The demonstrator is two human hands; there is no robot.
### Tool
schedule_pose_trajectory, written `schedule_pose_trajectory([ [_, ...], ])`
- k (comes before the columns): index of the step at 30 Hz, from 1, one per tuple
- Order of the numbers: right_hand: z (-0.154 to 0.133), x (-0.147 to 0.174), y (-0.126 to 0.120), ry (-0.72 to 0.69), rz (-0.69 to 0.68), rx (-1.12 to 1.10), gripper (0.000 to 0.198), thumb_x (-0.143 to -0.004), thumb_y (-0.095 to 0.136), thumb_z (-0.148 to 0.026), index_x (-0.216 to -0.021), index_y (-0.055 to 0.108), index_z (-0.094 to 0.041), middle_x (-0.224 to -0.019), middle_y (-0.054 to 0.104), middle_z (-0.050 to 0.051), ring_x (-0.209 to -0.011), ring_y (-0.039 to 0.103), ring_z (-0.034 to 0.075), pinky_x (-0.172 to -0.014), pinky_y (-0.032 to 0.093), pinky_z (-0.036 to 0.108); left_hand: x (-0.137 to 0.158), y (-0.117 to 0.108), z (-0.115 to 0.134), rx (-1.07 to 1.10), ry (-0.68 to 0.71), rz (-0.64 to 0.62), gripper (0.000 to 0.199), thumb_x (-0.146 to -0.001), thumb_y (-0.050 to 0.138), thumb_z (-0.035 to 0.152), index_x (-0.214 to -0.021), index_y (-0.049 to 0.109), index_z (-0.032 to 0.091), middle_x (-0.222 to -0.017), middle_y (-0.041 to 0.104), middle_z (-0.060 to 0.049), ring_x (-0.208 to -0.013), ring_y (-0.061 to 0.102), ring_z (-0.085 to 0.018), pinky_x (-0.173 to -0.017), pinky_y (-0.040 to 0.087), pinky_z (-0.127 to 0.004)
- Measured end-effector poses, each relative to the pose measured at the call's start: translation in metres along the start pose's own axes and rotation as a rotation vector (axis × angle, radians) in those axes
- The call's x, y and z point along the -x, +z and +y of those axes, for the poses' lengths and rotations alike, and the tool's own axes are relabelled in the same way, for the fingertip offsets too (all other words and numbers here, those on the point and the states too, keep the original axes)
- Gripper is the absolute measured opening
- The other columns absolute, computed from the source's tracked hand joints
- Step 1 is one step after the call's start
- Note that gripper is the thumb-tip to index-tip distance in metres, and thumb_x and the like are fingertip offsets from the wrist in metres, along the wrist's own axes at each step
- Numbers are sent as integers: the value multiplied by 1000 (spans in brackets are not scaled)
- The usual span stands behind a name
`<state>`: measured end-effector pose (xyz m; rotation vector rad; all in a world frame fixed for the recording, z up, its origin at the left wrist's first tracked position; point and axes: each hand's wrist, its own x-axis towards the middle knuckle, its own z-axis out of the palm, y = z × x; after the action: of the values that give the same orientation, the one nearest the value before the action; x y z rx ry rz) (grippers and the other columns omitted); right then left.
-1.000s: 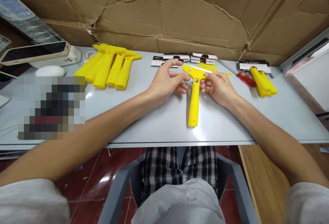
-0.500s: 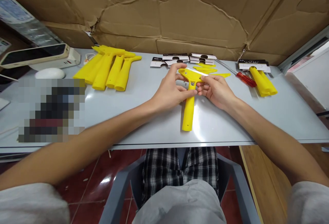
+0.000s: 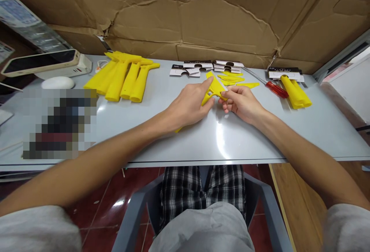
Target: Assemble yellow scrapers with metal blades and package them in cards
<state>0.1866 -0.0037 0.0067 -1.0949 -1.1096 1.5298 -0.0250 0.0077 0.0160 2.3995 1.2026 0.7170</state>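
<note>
A yellow scraper (image 3: 216, 86) with a pale blade edge is tilted between my hands above the table. My left hand (image 3: 189, 103) is closed round its handle and neck, hiding most of the handle. Only a bit of the handle's end shows below the palm. With thumb and fingers, my right hand (image 3: 242, 101) pinches the right corner of the scraper's head, near a small screw hole. Just behind, flat yellow plastic pieces (image 3: 231, 79) lie on the table.
Several yellow scraper handles (image 3: 138, 82) lie at left, near a white mouse (image 3: 58, 83) and a phone (image 3: 40, 61). Black-and-white card sleeves (image 3: 199, 65) sit at the back. Right of them are a red screwdriver (image 3: 276, 89) and sleeved scrapers (image 3: 295, 92). Cardboard (image 3: 179, 21) walls the rear.
The scraper has turned, its handle swinging from pointing toward me to lower left under my left hand. My left hand has rolled over it. My right hand stays at the head's corner.
</note>
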Motion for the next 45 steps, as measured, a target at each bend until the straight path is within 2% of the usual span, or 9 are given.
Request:
schedule_pose_trajectory([
  [8,8,-2,-3,10,-30,46,42,-75,102,-40,-82,71,-13,-82,75,8,-59,62,10,-51,56,23,-1,0,-5,-112,11,-35,66,-99,64,24,-161,62,3,-110,79,-20,-105,75,-37,-99,55,-45],
  [12,2,-2,-1,34,1,48,54,-83,95,-62,-89,68,-16,-78,73,7,-59,63,12,-50,55,25,-4,-1,-6,-37,-24,9,54,-93,69,23,-144,75,9,-95,78,-12,-88,75,-30,-88,57,-40],
  [17,-10,-11,-17,-97,165,219,53,-95,80,-71,-95,67,-20,-80,71,6,-58,60,14,-51,52,28,-8,-8,5,676,-334,-155,36,-82,76,19,-118,76,14,-77,67,-2,-48,53,-12,-47,42,-27],
  [21,-7,-24,-43,-362,298,657,22,-99,77,-42,-95,74,-20,-79,71,5,-66,61,16,-68,56,33,-14,-9,5,1212,-459,-179,20,-72,77,15,-84,61,17,-71,60,1,-43,41,-4,-35,29,-17],
  [23,-5,-29,-53,-466,313,886,9,-95,74,-27,-97,78,-20,-83,73,5,-73,65,18,-83,58,38,-17,-6,-2,1323,-483,-179,24,-68,76,14,-83,58,18,-73,61,1,-42,39,-3,-32,28,-15],
  [25,-5,-31,-58,-501,265,1053,15,-91,70,-19,-100,82,-19,-91,77,7,-77,66,19,-92,57,41,-19,-2,-9,1358,-490,-188,27,-67,76,14,-84,57,18,-71,60,3,-41,39,-3,-31,29,-13],
  [29,-19,-24,-63,-494,67,1246,22,-83,68,-14,-97,84,-19,-99,81,8,-82,67,21,-93,54,41,-20,3,-15,1358,-488,-201,29,-65,76,14,-84,54,19,-70,62,2,-40,42,-4,-29,30,-14],
  [38,-50,-6,-86,-200,-166,1356,8,-89,81,-32,-85,83,-25,-59,65,-3,-62,63,16,-79,57,36,-20,1,-20,1442,-430,-310,27,-64,72,15,-83,54,19,-65,62,2,-35,38,-5,-25,31,-14],
  [45,-48,-5,-72,-98,-131,1425,6,-90,81,-27,-89,85,-21,-75,75,3,-67,68,17,-78,58,35,-21,0,-22,1504,-484,-356,28,-67,68,12,-80,45,23,-64,65,0,-30,38,-6,-24,31,-15],
])
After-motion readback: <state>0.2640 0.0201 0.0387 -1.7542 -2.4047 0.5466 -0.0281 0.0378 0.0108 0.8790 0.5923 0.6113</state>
